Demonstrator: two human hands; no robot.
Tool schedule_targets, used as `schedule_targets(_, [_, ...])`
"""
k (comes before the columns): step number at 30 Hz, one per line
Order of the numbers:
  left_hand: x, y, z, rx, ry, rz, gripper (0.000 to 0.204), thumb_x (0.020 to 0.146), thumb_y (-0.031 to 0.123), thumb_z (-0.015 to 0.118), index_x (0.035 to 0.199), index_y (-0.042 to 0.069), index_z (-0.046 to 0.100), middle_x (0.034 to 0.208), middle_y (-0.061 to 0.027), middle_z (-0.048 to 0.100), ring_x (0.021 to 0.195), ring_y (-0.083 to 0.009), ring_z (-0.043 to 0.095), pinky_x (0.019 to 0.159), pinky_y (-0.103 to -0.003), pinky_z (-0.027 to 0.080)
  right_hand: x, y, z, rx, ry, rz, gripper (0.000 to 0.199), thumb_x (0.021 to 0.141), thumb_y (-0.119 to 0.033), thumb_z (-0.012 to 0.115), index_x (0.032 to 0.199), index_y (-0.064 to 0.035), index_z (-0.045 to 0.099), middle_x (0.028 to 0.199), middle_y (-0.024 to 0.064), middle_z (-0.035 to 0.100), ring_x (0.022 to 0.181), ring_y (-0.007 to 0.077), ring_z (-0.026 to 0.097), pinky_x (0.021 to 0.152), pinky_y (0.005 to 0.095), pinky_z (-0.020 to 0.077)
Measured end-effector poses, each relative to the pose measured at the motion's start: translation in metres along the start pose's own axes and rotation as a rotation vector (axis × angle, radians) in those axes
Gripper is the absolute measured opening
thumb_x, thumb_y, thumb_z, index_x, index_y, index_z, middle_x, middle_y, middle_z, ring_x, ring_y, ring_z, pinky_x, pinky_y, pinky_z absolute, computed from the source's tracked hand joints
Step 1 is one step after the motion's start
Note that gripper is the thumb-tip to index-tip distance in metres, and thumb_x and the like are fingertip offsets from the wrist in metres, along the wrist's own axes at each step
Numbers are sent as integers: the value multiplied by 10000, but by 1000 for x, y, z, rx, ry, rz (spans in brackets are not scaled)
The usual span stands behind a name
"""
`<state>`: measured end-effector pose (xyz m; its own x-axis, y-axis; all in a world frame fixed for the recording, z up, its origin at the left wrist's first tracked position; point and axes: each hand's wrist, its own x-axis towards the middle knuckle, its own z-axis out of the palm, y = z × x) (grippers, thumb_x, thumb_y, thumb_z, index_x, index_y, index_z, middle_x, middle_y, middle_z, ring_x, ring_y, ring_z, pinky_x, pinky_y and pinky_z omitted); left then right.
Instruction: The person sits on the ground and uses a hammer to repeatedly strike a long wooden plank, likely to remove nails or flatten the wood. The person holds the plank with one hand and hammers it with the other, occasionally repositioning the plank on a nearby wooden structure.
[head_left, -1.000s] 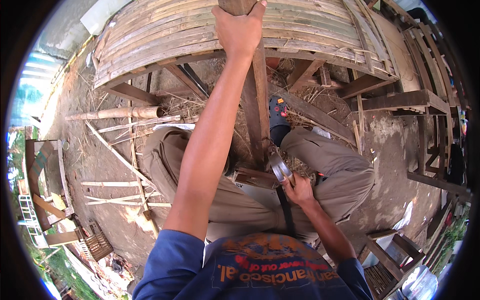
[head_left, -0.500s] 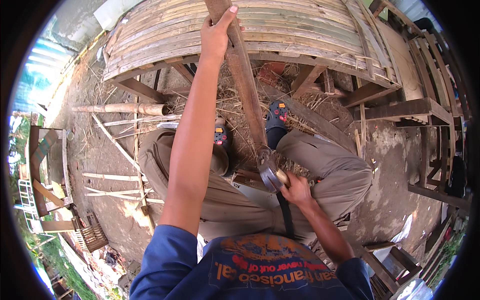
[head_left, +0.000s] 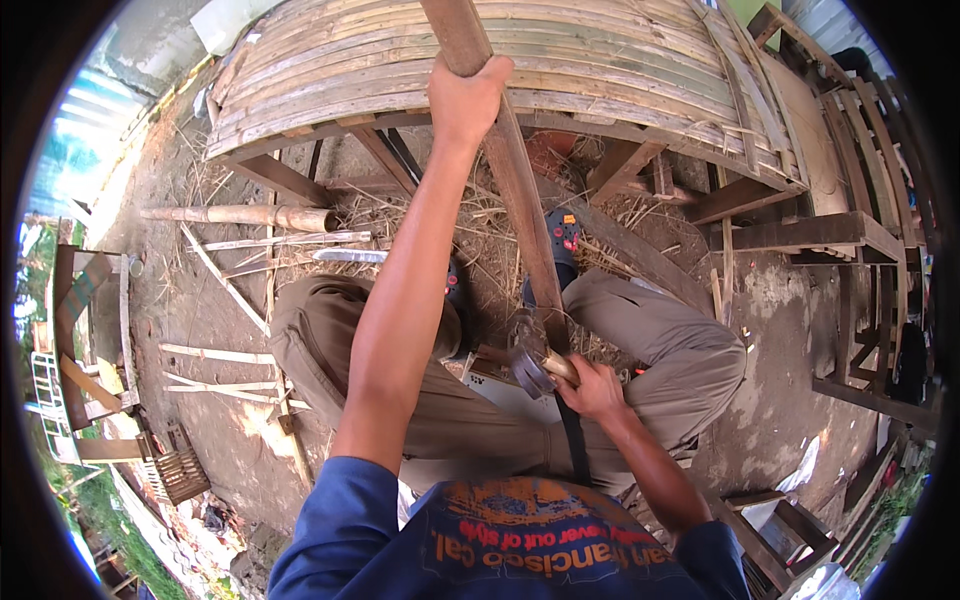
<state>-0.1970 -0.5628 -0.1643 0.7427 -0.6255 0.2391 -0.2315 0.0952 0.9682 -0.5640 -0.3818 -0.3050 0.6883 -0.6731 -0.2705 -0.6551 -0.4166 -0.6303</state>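
"Where's the plank [head_left: 525,200]?"

"Slanting from twelve o'clock down between the knees, with the left hand [head_left: 465,98] wrapped round its upper part."

"And the right hand [head_left: 595,388]?"

"Well apart from the other, clenched on the handle of the hammer [head_left: 531,372] at five o'clock. The head's beside the plank's low end; whether they touch, I can't tell from here."

"What step is that?"

"Steadying the wood for hammering at that low end, I'd judge. Next calls for a firm left grip and a clean, lined-up swing, clear of the shoe [head_left: 563,232] near two o'clock."

"And beyond?"

"Bamboo table [head_left: 600,60] at twelve, bamboo pole [head_left: 240,217] at ten."
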Motion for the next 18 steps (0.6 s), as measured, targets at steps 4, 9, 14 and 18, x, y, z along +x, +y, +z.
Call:
schedule_targets(4, [-1, 15, 3, 55, -52, -9, 412, 725, 274, 747, 957, -47, 635, 816, -132, 699, 765, -209, 661, 732, -364, 535, 1, -5, -4, 58, 69, -25, 472, 908, -502, 696, 1060, -61, 620, 822, 236, 707, 774, 474, 698, 683, 547, 564])
schedule_targets(9, [5, 45, 12, 178, -102, 6, 475, 718, 309, 751, 986, -70, 651, 868, -187, 731, 839, -282, 718, 800, -389, 557, -1, -9, -8, 9, 85, -15, 450, 897, -497, 708, 1047, -80, 629, 750, 237, 691, 723, 484, 688, 645, 559, 562])
schedule_targets(14, [27, 69, 17, 261, -79, 139, 514, 761, 308, 779, 1078, -73, 645, 910, -228, 726, 897, -325, 728, 802, -398, 553, -3, 0, -4, 50, 172, -47, 434, 900, -466, 708, 1046, -65, 625, 760, 212, 697, 734, 475, 688, 663, 549, 560])
schedule_targets(18, [21, 52, 36, 160, -73, 117, 442, 786, 286, 743, 1053, -60, 674, 827, -174, 717, 822, -245, 720, 742, -383, 552, -3, 8, 1, 75, 219, -67, 415, 878, -398, 747, 1043, -38, 625, 806, 218, 699, 726, 458, 689, 638, 529, 556])
